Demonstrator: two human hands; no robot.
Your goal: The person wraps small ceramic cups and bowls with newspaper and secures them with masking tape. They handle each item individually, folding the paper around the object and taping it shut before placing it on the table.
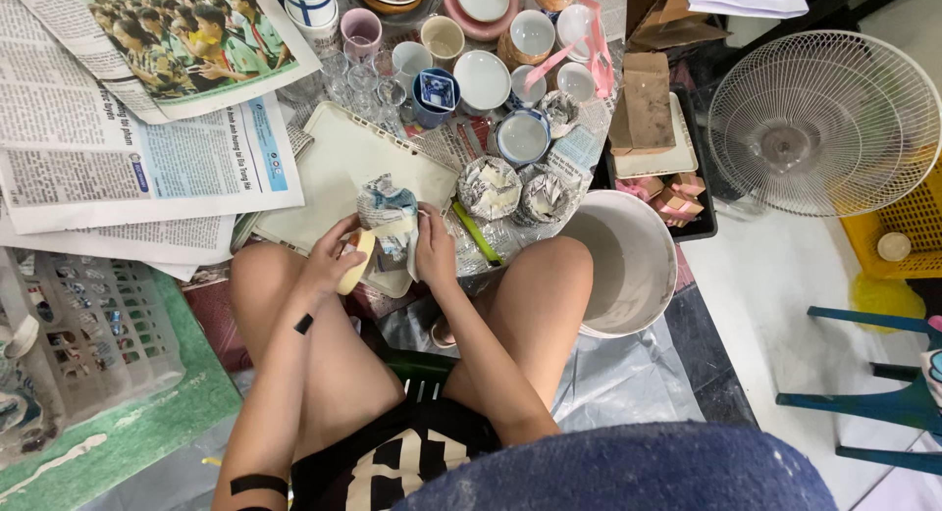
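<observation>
Both hands are closing on a newspaper-wrapped item (391, 217) just in front of the white tray (334, 158): left hand (332, 259) also gripping a tape roll (357, 261), right hand (434, 246) pinching the paper.

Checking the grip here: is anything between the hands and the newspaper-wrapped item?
Nothing visible. Both the left hand and the right hand touch the wrapped item directly; the left hand also holds a tape roll below it.
</observation>
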